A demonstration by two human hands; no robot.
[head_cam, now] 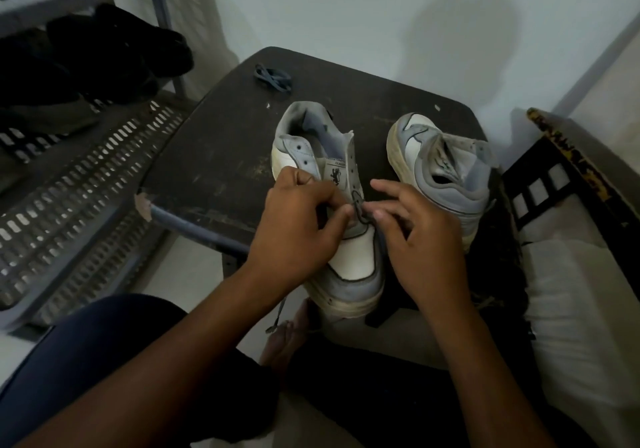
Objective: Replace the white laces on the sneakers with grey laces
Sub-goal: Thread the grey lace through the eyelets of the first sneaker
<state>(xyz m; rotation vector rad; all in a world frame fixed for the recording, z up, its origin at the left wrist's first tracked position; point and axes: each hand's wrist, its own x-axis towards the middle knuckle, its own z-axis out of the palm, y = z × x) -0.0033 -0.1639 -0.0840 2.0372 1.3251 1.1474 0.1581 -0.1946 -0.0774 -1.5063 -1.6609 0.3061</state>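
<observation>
A: Item, centre frame: near sneaker point(349, 240) on dark table point(214, 157); grey lace point(360, 210) pinched by left hand point(298, 219) and right hand point(415, 236).

B: Also listed: second sneaker point(446, 160) at right; spare lace point(273, 75) at upper centre.

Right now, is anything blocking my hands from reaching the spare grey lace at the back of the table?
Yes. The near sneaker that both hands are lacing lies between them and the coiled grey lace. Beyond its heel the dark table shows nothing else in the way.
</observation>
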